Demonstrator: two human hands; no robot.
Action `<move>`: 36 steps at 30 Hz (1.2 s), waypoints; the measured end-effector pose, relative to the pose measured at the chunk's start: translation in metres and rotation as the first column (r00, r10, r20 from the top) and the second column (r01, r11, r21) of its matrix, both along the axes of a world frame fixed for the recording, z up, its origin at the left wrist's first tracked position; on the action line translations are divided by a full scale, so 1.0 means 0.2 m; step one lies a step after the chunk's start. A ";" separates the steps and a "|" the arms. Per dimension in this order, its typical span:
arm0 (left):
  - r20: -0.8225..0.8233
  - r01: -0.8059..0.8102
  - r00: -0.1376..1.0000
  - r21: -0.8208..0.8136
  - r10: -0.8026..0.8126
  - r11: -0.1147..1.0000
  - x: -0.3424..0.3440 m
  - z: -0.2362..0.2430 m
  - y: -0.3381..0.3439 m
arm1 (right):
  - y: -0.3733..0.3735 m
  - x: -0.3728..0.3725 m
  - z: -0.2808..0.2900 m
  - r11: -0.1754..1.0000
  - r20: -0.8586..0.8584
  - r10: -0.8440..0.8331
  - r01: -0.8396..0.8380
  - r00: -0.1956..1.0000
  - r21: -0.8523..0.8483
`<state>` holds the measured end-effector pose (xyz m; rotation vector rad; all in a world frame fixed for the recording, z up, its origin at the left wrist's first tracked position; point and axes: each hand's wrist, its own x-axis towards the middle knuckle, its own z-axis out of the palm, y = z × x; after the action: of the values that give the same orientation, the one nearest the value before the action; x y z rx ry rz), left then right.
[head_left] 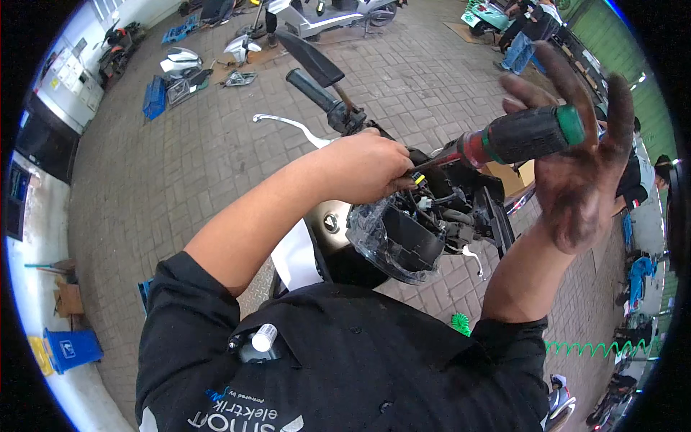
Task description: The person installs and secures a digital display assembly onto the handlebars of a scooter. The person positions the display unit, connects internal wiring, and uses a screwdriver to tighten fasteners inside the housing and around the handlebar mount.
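Observation:
My left hand (363,167) reaches over the scooter's handlebar area, its fingers closed around the tip end of a screwdriver (522,137). That tip is hidden by the fingers. The screwdriver has a black grip with a green end and a red collar, and slants up to the right. My right hand (581,176), dark with grime, has its fingers stretched and spread behind the handle's green end, close to or touching it. Below lies the opened scooter front (410,237), with exposed wires, connectors and a dark compartment edged in clear plastic film.
A black mirror (309,57), left grip (309,88) and silver brake lever (291,129) stick out beyond my left hand. Green coiled hose (604,349) stretches along the right. Blue crates (154,97) and body panels lie on the paving. Another person (529,36) works at far right.

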<state>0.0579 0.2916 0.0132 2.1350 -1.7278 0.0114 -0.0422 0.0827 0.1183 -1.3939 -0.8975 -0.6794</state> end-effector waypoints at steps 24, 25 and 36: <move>-0.263 -0.152 0.960 -0.202 0.096 0.967 0.01 -0.03 0.10 | -0.02 -0.16 0.44 0.200 0.369 -0.259 0.423 0.893 -0.884; -0.265 -0.148 0.960 -0.201 0.092 0.968 -0.01 -0.05 0.16 | 0.00 -0.18 0.45 0.171 0.357 -0.256 0.405 0.898 -0.898; -0.801 -0.434 0.391 0.274 0.454 0.858 -0.20 -0.72 0.38 | 0.15 -0.13 0.49 -0.264 0.538 -0.355 0.471 0.764 -0.842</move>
<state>0.0184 0.3681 -0.1303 1.9845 -0.5346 -0.7878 -0.0682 0.1136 0.2159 -3.3265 -0.9492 -0.4817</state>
